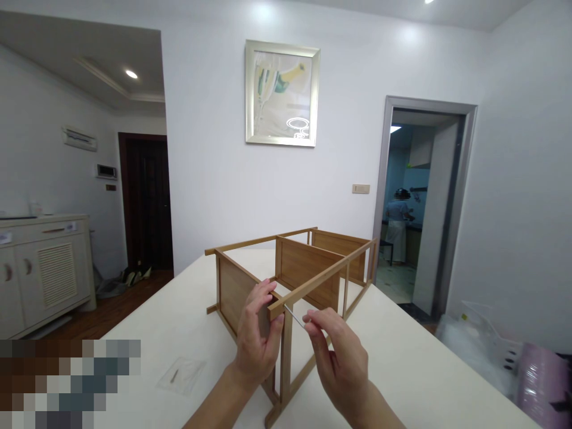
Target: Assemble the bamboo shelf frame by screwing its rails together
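Note:
A wooden shelf rack [322, 277] lies on its side on the white table, its brown boards standing on edge. My left hand [255, 341] is wrapped around the near corner, with the fingers over the end board and the thumb by the rail. Between the thumb and fingers of my right hand [343, 353] is a thin metal hex key [294, 316]. Its far end meets the rack's rail near the corner post. The joint where the tip sits is too small to make out.
On the white table [147, 333], a small clear plastic bag [185, 381] with a screw-like piece lies to the left. Plastic-wrapped bundles [543, 381] stand beyond the right edge. Another person [397, 217] stands in the room through the doorway. A pale cabinet [49, 262] is at left.

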### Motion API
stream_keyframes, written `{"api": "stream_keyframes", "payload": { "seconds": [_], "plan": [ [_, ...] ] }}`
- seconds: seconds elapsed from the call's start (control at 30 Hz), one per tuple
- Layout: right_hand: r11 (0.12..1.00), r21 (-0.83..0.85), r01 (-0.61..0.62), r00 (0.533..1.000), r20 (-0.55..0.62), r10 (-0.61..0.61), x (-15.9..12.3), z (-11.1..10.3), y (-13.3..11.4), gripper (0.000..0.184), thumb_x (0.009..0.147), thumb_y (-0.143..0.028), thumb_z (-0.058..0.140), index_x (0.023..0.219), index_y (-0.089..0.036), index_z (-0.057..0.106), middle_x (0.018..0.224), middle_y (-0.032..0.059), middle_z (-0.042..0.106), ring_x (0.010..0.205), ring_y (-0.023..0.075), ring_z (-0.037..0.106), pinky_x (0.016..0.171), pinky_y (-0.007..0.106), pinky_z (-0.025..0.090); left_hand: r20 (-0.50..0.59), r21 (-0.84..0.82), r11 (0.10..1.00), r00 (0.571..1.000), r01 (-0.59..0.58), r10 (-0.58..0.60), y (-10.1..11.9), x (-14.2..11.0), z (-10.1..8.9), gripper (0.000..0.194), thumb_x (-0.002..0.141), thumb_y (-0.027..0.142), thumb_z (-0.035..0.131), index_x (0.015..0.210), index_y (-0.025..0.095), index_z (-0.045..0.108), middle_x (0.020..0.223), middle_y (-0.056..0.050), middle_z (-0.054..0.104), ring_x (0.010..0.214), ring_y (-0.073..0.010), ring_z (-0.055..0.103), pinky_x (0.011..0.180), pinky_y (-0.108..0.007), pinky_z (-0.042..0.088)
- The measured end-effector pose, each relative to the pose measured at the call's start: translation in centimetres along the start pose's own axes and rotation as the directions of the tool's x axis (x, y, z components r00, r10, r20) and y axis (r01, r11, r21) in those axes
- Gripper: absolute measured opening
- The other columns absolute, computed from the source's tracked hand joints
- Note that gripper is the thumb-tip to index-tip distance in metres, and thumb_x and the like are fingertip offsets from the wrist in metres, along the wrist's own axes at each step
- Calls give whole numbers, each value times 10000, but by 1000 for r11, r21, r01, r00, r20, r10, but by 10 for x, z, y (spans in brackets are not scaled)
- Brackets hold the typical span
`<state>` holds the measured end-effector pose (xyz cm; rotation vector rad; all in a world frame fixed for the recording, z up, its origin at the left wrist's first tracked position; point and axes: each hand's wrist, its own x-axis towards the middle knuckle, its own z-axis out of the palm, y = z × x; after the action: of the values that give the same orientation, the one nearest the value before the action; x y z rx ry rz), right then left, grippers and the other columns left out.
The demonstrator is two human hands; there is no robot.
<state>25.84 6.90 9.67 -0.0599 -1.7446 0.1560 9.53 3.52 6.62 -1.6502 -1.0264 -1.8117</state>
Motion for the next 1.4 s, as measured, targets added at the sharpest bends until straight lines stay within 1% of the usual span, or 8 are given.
{"api": "stream_keyframes", "payload": {
  "seconds": [0.13, 0.33, 0.57, 0.77, 0.93, 1.07, 1.2, 1.4],
  "plan": [
    [970, -126, 210, 977, 68, -203, 6, -7, 10, 366, 893, -86, 583, 1245, -186, 563, 890, 89, 704, 742, 184, 661, 647, 317, 572, -5, 9, 1000, 1000, 1, -1, -1, 0, 0, 344, 921, 148, 544, 1253, 216, 480, 1314, -139, 603, 1344, -288, 484, 1095, -596, 408],
    [878, -246, 410, 908, 193, -371, 15, -19, 15, 498, 879, -56, 595, 1358, -145, 491, 981, 142, 720, 858, 226, 691, 693, 360, 594, 13, 25, 997, 997, -71, 70, -4, 0, -1, 449, 916, 105, 532, 1330, 264, 463, 1350, -117, 587, 1347, -278, 483, 1090, -595, 419],
    [722, -391, 570, 817, 361, -450, 18, -30, 26, 346, 871, -124, 647, 1214, -128, 597, 1062, 181, 708, 955, 265, 672, 737, 388, 589, 28, 30, 997, 997, -75, 74, -4, -1, -2, 449, 906, 80, 526, 1314, 263, 487, 1367, -117, 564, 1358, -286, 464, 1097, -598, 407],
    [647, -474, 598, 800, 403, -444, 24, -33, 26, 215, 882, -204, 647, 1094, -174, 650, 1103, 168, 695, 965, 267, 649, 754, 394, 580, 28, 18, 998, 998, -62, 62, -3, -2, -1, 439, 908, 72, 515, 1303, 262, 488, 1369, -116, 558, 1362, -285, 457, 1100, -597, 403],
    [614, -499, 611, 790, 422, -444, 29, -34, 24, 235, 854, -168, 660, 1089, -165, 659, 1101, 186, 682, 951, 274, 636, 737, 387, 563, 19, 8, 998, 998, -60, 60, -3, -2, 0, 435, 904, 66, 521, 1296, 253, 497, 1366, -119, 559, 1361, -287, 459, 1100, -591, 404],
    [628, -504, 594, 801, 441, -404, 30, -34, 23, 243, 894, -184, 608, 1134, -169, 644, 1151, 188, 664, 999, 271, 622, 760, 382, 548, 20, 11, 998, 998, -67, 67, -4, -3, 0, 443, 897, 55, 526, 1294, 249, 496, 1364, -118, 558, 1357, -293, 458, 1097, -600, 402],
    [684, -448, 575, 809, 435, -395, 31, -29, 22, 180, 898, -153, 588, 1073, -136, 629, 1099, 184, 675, 952, 261, 619, 743, 376, 529, 20, 10, 998, 998, -62, 62, -4, -3, 0, 444, 895, 50, 523, 1292, 246, 496, 1371, -120, 551, 1357, -297, 454, 1100, -608, 394],
    [859, -298, 417, 893, 313, -324, 25, -14, 15, 82, 935, -102, 494, 928, -144, 564, 841, 105, 662, 744, 182, 579, 642, 305, 466, 15, 4, 998, 998, -61, 61, -3, -2, 1, 442, 890, 39, 518, 1285, 236, 498, 1368, -125, 549, 1357, -299, 455, 1095, -606, 400]
  ]
}}
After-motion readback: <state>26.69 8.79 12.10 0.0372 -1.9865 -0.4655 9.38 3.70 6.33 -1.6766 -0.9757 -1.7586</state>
